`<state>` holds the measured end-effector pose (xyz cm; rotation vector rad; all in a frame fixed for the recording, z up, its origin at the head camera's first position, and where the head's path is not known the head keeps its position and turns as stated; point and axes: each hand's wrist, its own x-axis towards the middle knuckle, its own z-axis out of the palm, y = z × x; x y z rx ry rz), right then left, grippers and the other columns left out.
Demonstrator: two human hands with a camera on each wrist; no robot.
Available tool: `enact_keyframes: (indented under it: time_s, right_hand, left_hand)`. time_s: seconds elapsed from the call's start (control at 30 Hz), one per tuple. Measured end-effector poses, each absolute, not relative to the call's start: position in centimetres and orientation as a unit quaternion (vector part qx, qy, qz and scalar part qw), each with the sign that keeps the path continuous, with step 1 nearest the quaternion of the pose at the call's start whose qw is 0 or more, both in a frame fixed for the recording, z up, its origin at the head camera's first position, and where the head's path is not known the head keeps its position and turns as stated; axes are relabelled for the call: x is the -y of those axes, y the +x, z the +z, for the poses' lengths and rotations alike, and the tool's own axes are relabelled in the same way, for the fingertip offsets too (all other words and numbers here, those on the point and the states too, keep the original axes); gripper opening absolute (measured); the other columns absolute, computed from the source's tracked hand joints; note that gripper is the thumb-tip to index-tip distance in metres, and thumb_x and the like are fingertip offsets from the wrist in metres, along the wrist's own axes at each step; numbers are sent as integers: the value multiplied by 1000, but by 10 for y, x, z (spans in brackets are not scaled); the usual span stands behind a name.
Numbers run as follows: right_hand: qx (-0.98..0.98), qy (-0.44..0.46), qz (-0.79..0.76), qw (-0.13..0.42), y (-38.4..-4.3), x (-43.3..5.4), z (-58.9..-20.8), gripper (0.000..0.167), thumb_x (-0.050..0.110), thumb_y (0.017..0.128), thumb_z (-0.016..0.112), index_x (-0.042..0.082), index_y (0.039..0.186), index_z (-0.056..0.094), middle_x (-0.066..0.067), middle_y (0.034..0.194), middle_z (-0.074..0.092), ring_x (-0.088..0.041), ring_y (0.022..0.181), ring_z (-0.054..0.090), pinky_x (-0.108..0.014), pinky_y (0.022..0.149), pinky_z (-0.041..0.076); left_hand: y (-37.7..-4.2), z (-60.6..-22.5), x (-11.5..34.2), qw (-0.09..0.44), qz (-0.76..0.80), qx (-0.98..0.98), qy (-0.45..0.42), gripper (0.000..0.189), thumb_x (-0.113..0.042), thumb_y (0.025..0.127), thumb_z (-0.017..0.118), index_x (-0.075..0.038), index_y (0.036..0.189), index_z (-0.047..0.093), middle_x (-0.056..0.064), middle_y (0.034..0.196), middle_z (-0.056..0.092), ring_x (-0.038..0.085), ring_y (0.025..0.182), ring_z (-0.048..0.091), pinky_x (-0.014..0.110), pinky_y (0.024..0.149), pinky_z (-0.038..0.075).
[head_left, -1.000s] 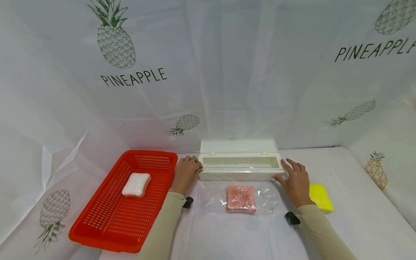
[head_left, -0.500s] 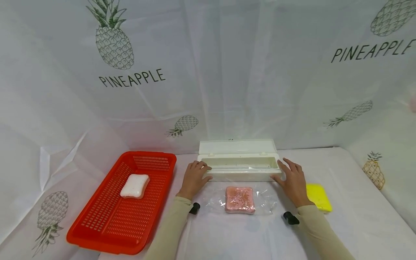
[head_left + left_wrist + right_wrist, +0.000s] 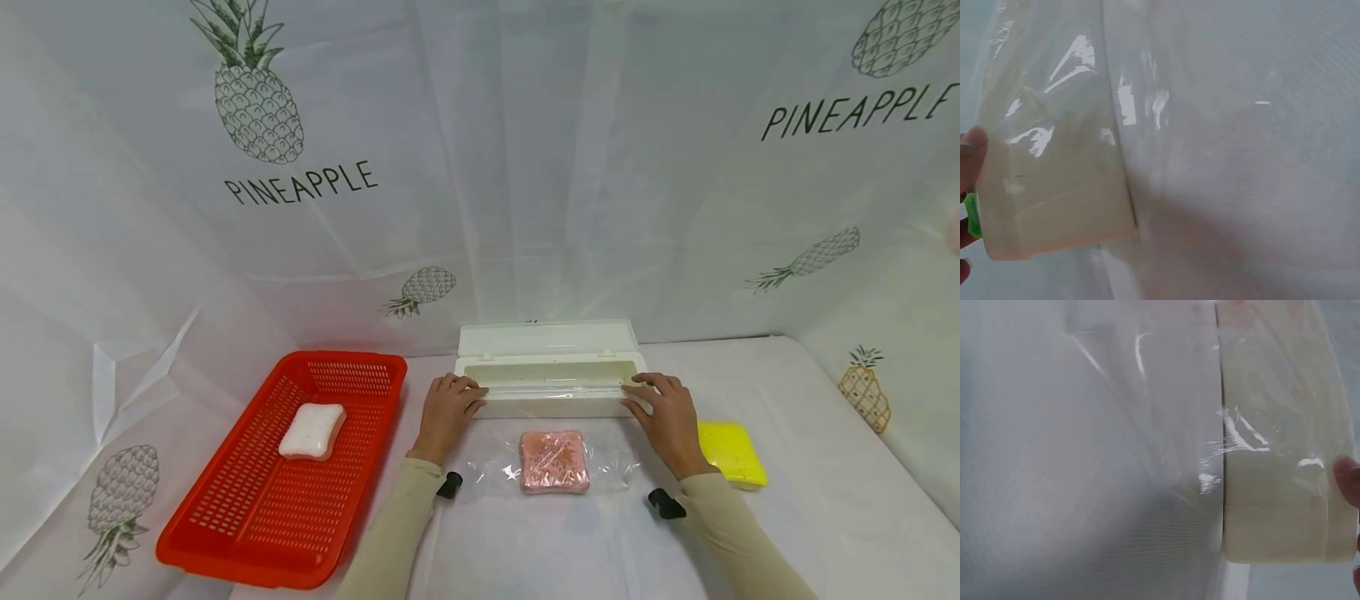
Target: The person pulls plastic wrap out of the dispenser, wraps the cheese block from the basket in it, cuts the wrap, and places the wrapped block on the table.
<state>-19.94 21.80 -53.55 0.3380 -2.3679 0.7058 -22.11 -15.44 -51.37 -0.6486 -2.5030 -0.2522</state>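
Note:
A white cling film dispenser (image 3: pixel 555 407) stands at the back middle, its lid (image 3: pixel 547 339) tilted up behind it. Clear cling film (image 3: pixel 611 467) runs from its front rim down onto the table. At the rim's left end my left hand (image 3: pixel 444 415) grips with thumb in front and fingers on top. My right hand (image 3: pixel 669 421) pinches the same rim near the right end. Film lies over the front wall between them. A green tab (image 3: pixel 972 215) shows by my left fingers. In front lies a pink bread-shaped sponge (image 3: pixel 555 461), with film and glare about it.
A red perforated basket (image 3: pixel 285 533) stands at the left with a white bread-shaped sponge (image 3: pixel 312 431) inside. A yellow sponge (image 3: pixel 731 454) lies beside my right forearm. White pineapple-print cloth (image 3: pixel 540 208) hangs close behind the dispenser.
My left hand has moved right from the dispenser's left end onto its front rim. My right hand has shifted slightly left onto the rim. Sponges and basket have stayed put.

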Motion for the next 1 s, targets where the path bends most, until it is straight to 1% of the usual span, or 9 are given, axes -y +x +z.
enact_keyframes:
  time_s: [0.13,0.23,0.3,0.43,0.57,0.7,0.83,1.0]
  right_hand:
    - [890,138,276,336,-199,-217,-538,23,-8,74,90,0,94,81,-18,105,70,-41,100,60,-55,90,47]
    - [884,140,289,340,-197,-215,-539,22,-10,73,89,0,90,80,-16,100,70,-38,95,60,-51,88,45]
    - [880,139,302,339,-195,-215,-538,22,-12,73,89,0,89,79,-14,96,71,-35,90,62,-46,85,44]
    - [875,142,334,319,-190,-215,-537,25,-15,75,86,3,91,79,-8,89,73,-28,83,65,-31,82,41]
    - [878,145,360,281,-182,-218,-536,27,-18,80,81,5,94,79,-5,92,73,-22,84,63,-15,84,40]
    - [879,149,386,237,-175,-221,-534,27,-17,83,79,7,95,79,-3,95,72,-14,89,61,-5,87,39]
    - [877,171,400,206,-168,-226,-534,30,-17,82,79,9,95,78,0,96,71,-8,92,60,0,92,36]
    - [872,210,390,206,-160,-231,-536,34,-19,76,82,12,90,77,4,94,70,-9,91,60,-1,91,38]
  left_hand:
    - [-220,-519,156,296,-107,917,-245,11,-23,91,83,-21,101,86,-6,101,77,20,100,64,38,95,48]
    - [-218,-520,157,314,-118,908,-251,9,-21,89,85,-20,97,85,-4,101,76,21,100,64,39,94,48]
    - [-217,-521,158,319,-126,904,-255,7,-20,87,86,-20,94,85,-3,102,75,22,101,63,40,93,48]
    - [-214,-524,160,323,-123,900,-264,4,-22,87,86,-20,89,83,-4,98,74,21,101,62,40,94,47]
    - [-209,-524,162,311,-117,902,-277,4,-22,88,85,-20,89,82,-6,91,73,20,100,61,41,94,46]
    - [-201,-521,164,298,-144,897,-294,10,-18,83,89,-21,89,81,-7,88,72,19,97,60,42,93,45]
    - [-191,-518,166,280,-179,893,-303,16,-13,78,93,-21,86,82,-7,87,70,18,95,60,42,91,44]
    - [-177,-519,169,239,-199,903,-298,18,-11,77,94,-23,84,83,-8,87,67,17,97,58,41,92,43]
